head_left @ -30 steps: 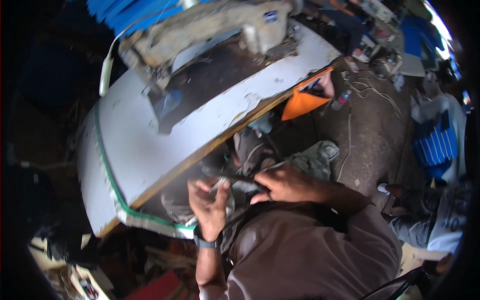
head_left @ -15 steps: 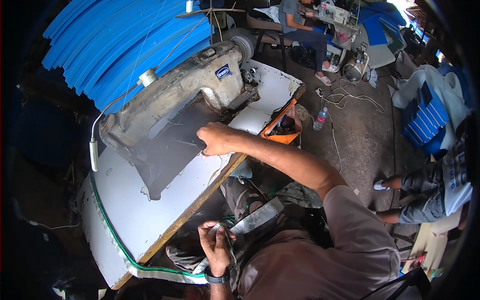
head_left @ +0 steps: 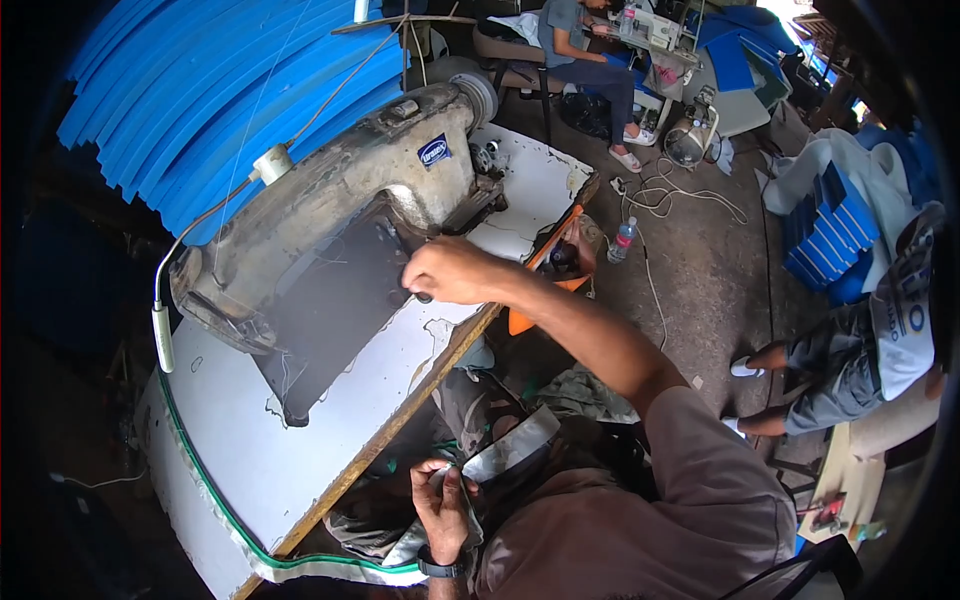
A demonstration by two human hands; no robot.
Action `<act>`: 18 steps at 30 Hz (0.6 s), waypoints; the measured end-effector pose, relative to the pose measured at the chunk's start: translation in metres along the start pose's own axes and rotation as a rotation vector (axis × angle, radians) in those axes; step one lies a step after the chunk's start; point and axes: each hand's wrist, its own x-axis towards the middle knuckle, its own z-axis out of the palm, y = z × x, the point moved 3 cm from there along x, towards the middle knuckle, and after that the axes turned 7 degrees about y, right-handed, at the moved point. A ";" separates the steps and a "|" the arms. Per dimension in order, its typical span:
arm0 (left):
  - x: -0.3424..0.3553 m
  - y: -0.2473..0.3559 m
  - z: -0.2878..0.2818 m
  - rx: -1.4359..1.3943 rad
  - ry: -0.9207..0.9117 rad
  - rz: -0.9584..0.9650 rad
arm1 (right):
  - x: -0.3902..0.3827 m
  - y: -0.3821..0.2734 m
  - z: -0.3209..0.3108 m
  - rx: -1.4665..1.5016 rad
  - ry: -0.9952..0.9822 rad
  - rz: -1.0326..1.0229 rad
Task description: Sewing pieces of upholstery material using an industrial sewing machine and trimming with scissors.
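At the lower middle, my left hand point(head_left: 440, 508) pinches the end of a white strip with green edging between thumb and fingers. This strip point(head_left: 230, 515) curves along the left side of the white table and back under its front edge to my lap. A pale silvery band point(head_left: 515, 445) lies by my left hand across my lap. My right hand point(head_left: 452, 272) is closed at the front edge of the dark metal bed point(head_left: 330, 310) of an old grey sewing machine point(head_left: 320, 175). Something small and dark shows beneath its fingers, too little to name.
The white tabletop point(head_left: 240, 440) has a worn wooden edge and chipped patches. An orange bag point(head_left: 560, 275) hangs at its right side. Blue sheets point(head_left: 230, 80) are stacked behind the machine. Beyond are a bottle point(head_left: 622, 240), cables, a seated person point(head_left: 585, 60) and a standing person point(head_left: 850, 340).
My right hand stays by the machine bed, its fingers turned slightly downward. My left hand still grips the strip. The whole view has shifted a little.
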 end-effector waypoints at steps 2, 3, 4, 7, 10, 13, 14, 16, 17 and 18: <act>0.002 -0.005 -0.009 0.013 0.042 0.015 | -0.020 0.014 -0.011 -0.111 0.115 0.034; 0.001 -0.004 -0.011 0.031 0.076 0.025 | -0.031 0.015 -0.025 -0.192 0.089 0.182; 0.003 0.002 -0.009 0.037 0.106 -0.018 | -0.033 0.021 -0.027 -0.273 0.157 0.253; 0.019 0.003 -0.011 0.058 0.064 0.038 | -0.030 0.053 -0.017 -0.439 0.306 0.352; 0.028 0.023 0.007 0.373 0.070 0.142 | -0.014 0.054 -0.015 -0.526 0.325 0.334; 0.056 0.011 0.032 0.788 -0.165 0.385 | -0.016 0.063 -0.010 -0.501 0.391 0.319; 0.061 -0.001 0.042 0.798 -0.217 0.403 | -0.017 0.066 -0.009 -0.485 0.399 0.338; 0.062 -0.020 0.069 1.002 -0.314 0.575 | -0.021 0.064 -0.005 -0.465 0.418 0.310; 0.061 -0.037 0.076 1.014 -0.341 0.534 | -0.020 0.062 -0.003 -0.450 0.405 0.295; 0.059 -0.054 0.081 1.083 -0.345 0.587 | -0.020 0.060 0.000 -0.437 0.389 0.283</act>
